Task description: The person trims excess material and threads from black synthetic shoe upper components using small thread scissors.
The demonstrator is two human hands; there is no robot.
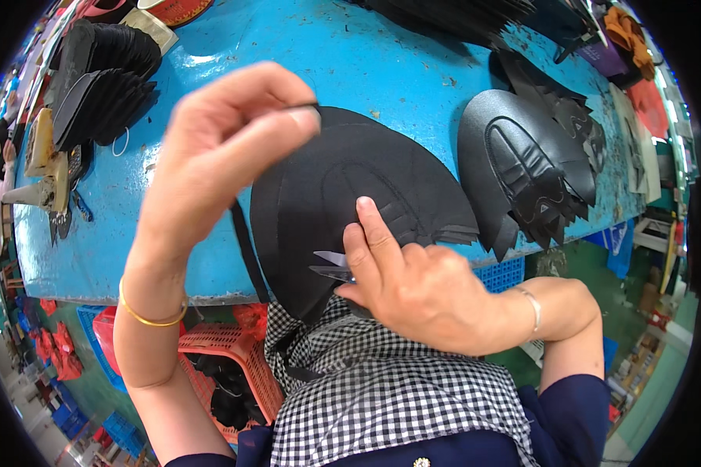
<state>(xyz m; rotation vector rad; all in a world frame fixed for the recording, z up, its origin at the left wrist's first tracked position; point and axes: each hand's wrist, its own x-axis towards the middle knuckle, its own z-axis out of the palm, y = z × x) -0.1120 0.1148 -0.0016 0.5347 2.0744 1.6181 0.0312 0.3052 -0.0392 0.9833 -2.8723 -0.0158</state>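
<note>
A black shoe-upper-like piece (319, 171), dull side up with a raised oval outline and slits at its right edge, lies before me and overhangs the table's front edge. My right hand (420, 292) rests on it, two fingers pressed flat, with small scissors (331, 266) held in the palm and their blades apart. Above the piece's far left edge, my left hand (218, 148) is raised in a pinch on a thin black strip (310, 104). A black strip (248, 253) hangs below that hand over the table edge; whether both are one strip is hidden.
Glossy black uppers (514, 156) lie stacked to the right on the blue table (210, 47). More black piles (101, 93) stand at the far left, near a tape-like roll and tools (78, 202). An orange basket (234, 342) with black pieces stands below the table's front edge.
</note>
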